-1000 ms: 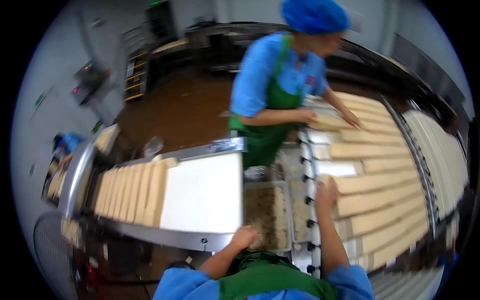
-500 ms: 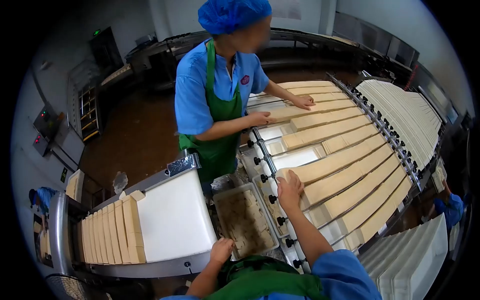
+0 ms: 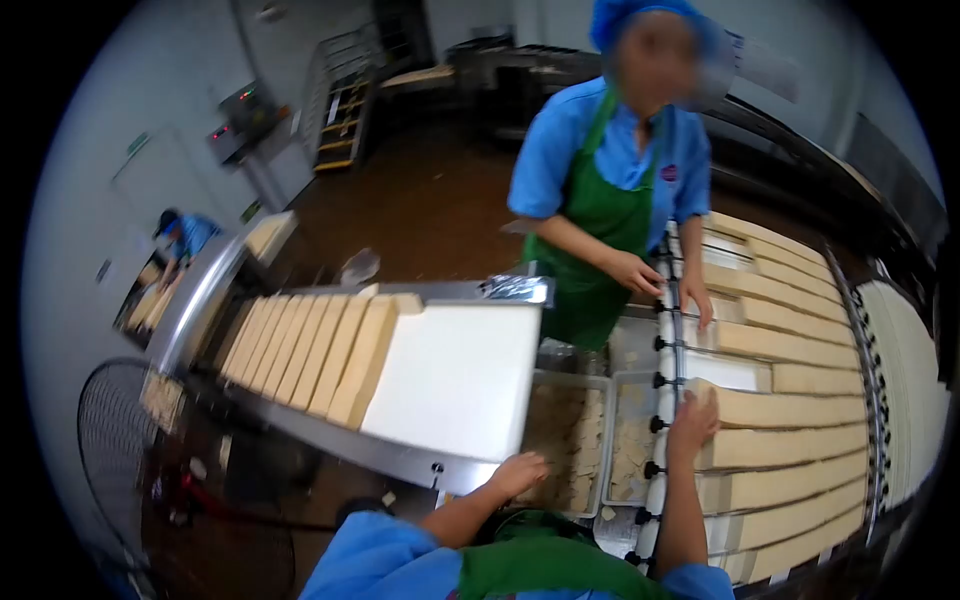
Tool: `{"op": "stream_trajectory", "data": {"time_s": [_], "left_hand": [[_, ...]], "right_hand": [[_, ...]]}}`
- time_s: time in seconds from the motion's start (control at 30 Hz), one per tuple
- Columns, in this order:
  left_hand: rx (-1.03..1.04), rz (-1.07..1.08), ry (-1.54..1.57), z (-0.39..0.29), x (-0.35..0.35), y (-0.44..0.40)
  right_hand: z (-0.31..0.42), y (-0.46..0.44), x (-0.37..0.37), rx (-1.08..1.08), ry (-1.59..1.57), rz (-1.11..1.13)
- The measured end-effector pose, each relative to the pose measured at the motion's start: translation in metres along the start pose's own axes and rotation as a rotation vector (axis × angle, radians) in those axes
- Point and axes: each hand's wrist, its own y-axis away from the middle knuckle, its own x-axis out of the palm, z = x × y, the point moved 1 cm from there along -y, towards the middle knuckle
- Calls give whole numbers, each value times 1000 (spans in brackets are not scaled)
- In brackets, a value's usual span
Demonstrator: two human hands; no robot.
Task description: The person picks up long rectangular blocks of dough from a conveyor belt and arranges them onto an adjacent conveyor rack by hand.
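Observation:
My right hand (image 3: 693, 424) is curled around the near end of a long cream-coloured stack of thin sheets (image 3: 790, 408), lying in a lane of the slatted table on the right. My left hand (image 3: 521, 474) hangs by the corner of a white conveyor belt (image 3: 452, 365), above a tub of scraps (image 3: 597, 450). It appears to hold nothing, its fingers loosely extended. On that belt's left part, several cream-coloured stacks (image 3: 362, 358) stand side by side. Across the table, a co-worker in a green apron (image 3: 600, 220) has both hands at the lane ends.
A metal rail with black knobs (image 3: 660, 380) runs along the lane ends. A second scrap tub (image 3: 630, 452) stands beside the first. A wire fan guard (image 3: 120, 450) is at the lower left. Another person (image 3: 190, 240) works at the far left.
The view has swung left, so the table now sits further right. My right hand remains at the stack's end. The co-worker's hands have moved back towards the rail.

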Motion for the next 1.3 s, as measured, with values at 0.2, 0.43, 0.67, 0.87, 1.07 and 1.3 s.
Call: {"op": "stream_trajectory", "data": {"time_s": [0.2, 0.43, 0.67, 0.87, 1.07, 1.3], "left_hand": [[21, -33, 74, -2, -8, -6], [24, -49, 91, 3, 2, -6], [14, -48, 89, 1, 0, -5], [-22, -12, 131, -3, -7, -5], [0, -16, 114, -6, -13, -5], [-3, -80, 133, -2, -9, -3]], "right_hand": [[-6, -6, 11, 64, -22, -25], [-2, -5, 5, 63, 28, -14], [-2, -5, 4, 83, 44, -58], [-7, -5, 9, 79, 75, -69], [-1, -5, 1, 112, 92, -44], [-4, -5, 11, 98, 183, -73]]}}
